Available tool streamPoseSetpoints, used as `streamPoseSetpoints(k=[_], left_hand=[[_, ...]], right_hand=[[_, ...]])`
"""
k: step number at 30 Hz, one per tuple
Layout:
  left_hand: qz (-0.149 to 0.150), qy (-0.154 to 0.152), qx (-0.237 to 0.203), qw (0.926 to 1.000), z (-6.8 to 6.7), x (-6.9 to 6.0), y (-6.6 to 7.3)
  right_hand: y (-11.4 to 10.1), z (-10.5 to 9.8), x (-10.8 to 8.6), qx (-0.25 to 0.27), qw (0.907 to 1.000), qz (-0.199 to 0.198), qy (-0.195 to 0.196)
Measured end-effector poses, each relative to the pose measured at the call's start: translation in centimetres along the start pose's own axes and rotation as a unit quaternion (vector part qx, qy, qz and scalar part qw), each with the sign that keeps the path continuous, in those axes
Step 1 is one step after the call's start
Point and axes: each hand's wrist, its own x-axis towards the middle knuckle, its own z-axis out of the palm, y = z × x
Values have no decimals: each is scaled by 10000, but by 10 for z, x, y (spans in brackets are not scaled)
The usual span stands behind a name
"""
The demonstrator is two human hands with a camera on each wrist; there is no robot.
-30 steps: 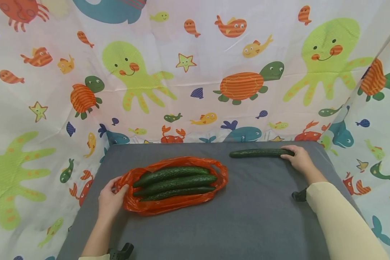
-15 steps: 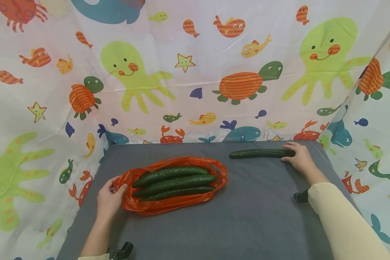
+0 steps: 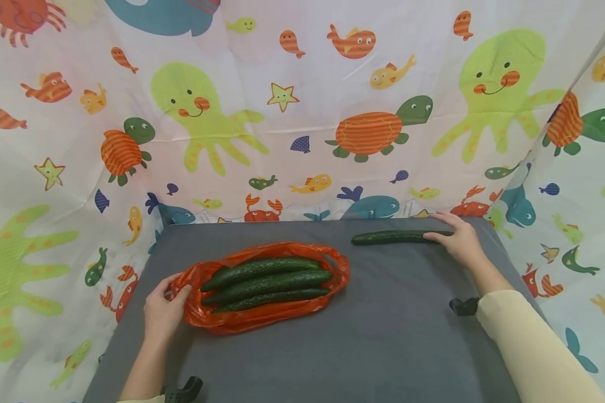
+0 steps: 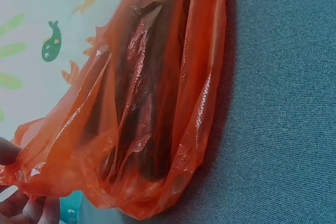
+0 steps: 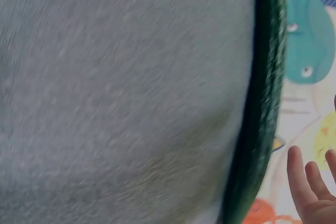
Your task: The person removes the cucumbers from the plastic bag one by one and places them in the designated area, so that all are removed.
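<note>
Live at the far edge of the grey, cloth-covered counter (image 3: 383,336): one long, slim, dark-green cucumber (image 3: 383,238) lies crosswise, and my right hand (image 3: 462,245) is at its right end, fingers spread wide and gripping nothing, thumb across the skin, though whether it touches I can't tell. Done well, I'd say, this calls for gentle thumb-and-finger contact on both sides, nearer the middle, before any lift, or a clean withdrawal with no nudge; round things roll easily. Over to the left, my left hand (image 3: 163,310) has the gathered end of a crinkled, translucent orange plastic bag (image 3: 257,321) pinched, fingers on both sides of the plastic. Three dark-green cucumbers (image 3: 267,285) lie side by side in its gaping mouth. A light, steady pinch looks right here; a tug could tear thin plastic or drag the bundle.
</note>
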Motion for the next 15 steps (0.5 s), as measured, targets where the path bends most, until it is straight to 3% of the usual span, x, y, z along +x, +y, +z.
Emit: streamPoseSetpoints(k=[15], left_hand=[[-101,-68,151,9998,-4,1,0]], right_hand=[[-67,9,-23,419,9970,-613,223]])
